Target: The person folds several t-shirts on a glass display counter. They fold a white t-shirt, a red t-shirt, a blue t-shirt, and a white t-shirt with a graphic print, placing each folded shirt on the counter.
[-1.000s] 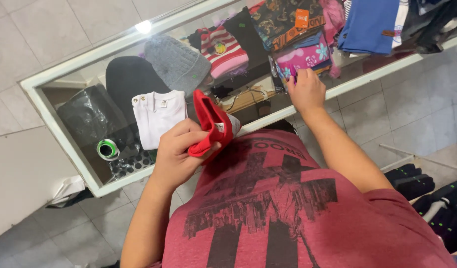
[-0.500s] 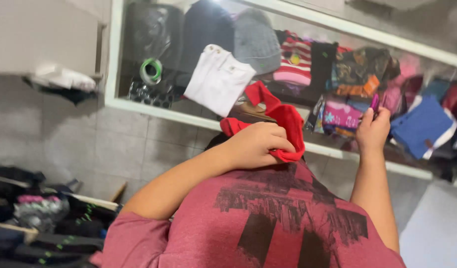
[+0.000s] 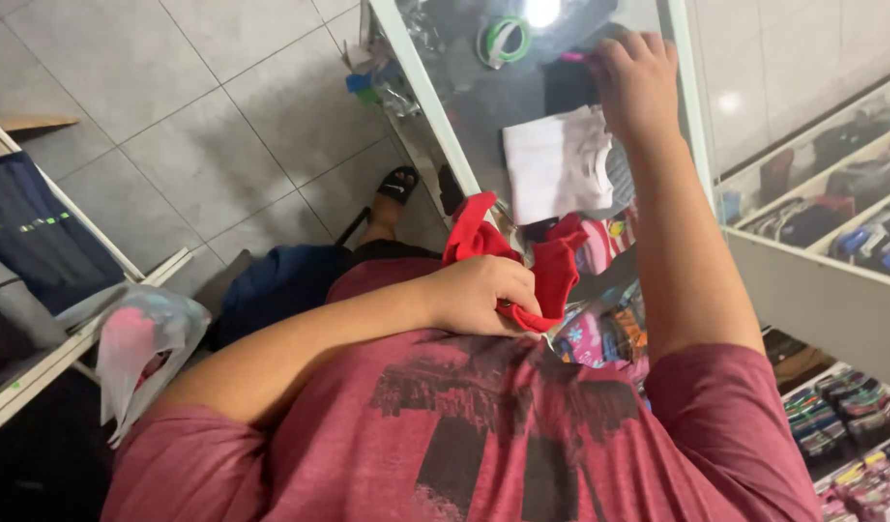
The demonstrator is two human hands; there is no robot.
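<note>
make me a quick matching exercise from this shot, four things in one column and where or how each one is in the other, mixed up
1. red cloth
2. right hand
3. white folded garment
4. green tape roll

a. lying flat under the glass
b. reaching out over the glass top
c. near the far end of the case
d. gripped in the left hand

Pairs: 1-d, 2-b, 3-a, 4-c

the cloth [image 3: 522, 261] gripped in the left hand [image 3: 483, 295] was plain red. just beyond the cloth, the folded garment [image 3: 559, 162] was white. further beyond it, the tape roll [image 3: 504, 39] was green and white. beside the cloth, the shirt [image 3: 483, 425] was dull red with a black print, and the floor tiles [image 3: 193, 116] were grey.
</note>
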